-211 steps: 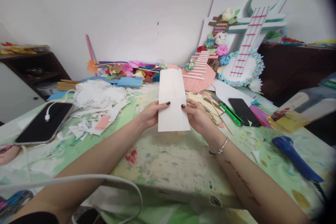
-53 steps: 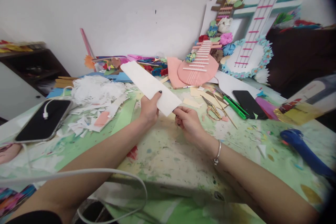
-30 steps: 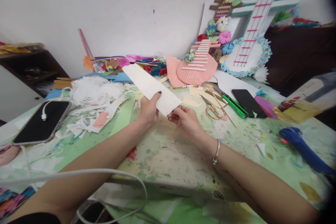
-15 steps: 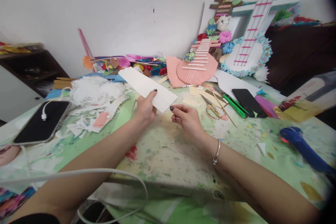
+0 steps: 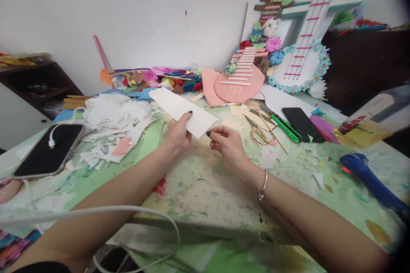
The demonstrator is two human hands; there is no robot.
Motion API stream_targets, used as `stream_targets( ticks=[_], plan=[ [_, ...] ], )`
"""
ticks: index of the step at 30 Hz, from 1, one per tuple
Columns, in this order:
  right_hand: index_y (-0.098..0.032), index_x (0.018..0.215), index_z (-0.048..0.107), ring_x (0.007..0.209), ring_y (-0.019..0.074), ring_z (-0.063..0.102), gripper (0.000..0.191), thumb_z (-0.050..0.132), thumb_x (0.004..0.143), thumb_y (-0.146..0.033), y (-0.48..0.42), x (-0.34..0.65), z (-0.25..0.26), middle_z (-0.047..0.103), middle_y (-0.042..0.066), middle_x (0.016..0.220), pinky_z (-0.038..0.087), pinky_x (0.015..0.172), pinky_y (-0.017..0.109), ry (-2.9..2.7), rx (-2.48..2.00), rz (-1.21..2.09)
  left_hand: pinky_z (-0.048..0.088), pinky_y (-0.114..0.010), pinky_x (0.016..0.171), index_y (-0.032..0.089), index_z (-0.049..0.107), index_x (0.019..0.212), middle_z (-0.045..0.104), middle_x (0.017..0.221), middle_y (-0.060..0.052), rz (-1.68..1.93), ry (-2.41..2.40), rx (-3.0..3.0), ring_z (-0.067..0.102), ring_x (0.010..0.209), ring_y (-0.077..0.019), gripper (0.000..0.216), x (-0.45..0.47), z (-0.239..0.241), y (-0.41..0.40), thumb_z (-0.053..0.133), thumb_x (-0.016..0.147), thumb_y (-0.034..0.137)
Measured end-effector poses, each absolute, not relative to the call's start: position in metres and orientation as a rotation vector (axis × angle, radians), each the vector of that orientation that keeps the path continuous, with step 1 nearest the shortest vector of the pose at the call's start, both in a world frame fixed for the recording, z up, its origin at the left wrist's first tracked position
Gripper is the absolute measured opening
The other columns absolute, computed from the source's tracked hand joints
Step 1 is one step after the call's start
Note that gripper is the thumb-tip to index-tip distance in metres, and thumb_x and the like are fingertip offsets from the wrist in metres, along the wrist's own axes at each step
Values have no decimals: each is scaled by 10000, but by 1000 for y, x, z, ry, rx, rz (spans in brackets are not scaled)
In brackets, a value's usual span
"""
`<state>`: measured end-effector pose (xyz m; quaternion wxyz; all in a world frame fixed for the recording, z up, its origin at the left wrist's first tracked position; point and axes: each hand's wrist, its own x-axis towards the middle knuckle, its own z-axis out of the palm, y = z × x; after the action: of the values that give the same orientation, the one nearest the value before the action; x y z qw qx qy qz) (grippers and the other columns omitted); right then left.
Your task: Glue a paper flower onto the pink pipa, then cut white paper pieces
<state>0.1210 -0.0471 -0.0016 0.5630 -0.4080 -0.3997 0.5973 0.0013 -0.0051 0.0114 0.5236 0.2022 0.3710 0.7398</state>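
Observation:
A long strip of white card (image 5: 187, 111) is held above the table, slanting from far left to near right. My left hand (image 5: 180, 133) grips it near its right end, thumb on top and the other fingers underneath. At the near right corner, the thumb and forefinger of my right hand (image 5: 224, 143) are pinched together on the card's edge. The other fingers of that hand are curled in. Gold-handled scissors (image 5: 260, 133) and a thin wooden stick (image 5: 274, 134) lie on the table to the right of the card.
A green cutter (image 5: 286, 128), a black phone (image 5: 303, 124) and a blue glue gun (image 5: 368, 179) lie on the right. White paper shreds (image 5: 112, 111) and another phone (image 5: 49, 149) are on the left. Paper instruments (image 5: 240, 81) stand behind. A white cable (image 5: 128, 209) crosses in front.
The far end of the white card has dipped slightly and swung a little to the right. Both hands stay in nearly the same places, still on the card.

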Motion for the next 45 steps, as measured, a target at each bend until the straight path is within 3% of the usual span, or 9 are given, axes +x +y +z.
stream_targets(
  ticks=[6,12,26,45],
  plan=[
    [-173,666,543,436,65,483,163,686,589,-184,-46,121,-4,515,-78,516,372,451,208,-974,-949,1322,570,-276,742,136,637,841,700,792,-24,1758,907,492,650,680,-131,158,2,11,-7,601,735,24],
    [-149,709,640,431,67,465,120,646,589,-155,-46,121,-4,540,-55,504,339,441,214,-998,-991,1230,570,-281,688,134,639,841,700,835,-34,1760,924,499,653,691,-144,146,3,8,-6,607,736,37],
    [-148,703,707,450,77,460,166,721,586,-265,-48,120,-3,594,-12,552,319,465,248,-995,-966,1357,564,-263,668,127,626,845,697,800,-38,1749,932,481,646,663,-137,161,1,7,-5,592,725,25],
    [-155,691,666,466,68,451,113,665,600,-222,-46,120,-5,579,-26,580,316,469,239,-1021,-965,1424,564,-262,655,114,620,825,690,774,-44,1703,951,443,639,645,-139,132,2,9,-6,577,747,16]
  ],
)
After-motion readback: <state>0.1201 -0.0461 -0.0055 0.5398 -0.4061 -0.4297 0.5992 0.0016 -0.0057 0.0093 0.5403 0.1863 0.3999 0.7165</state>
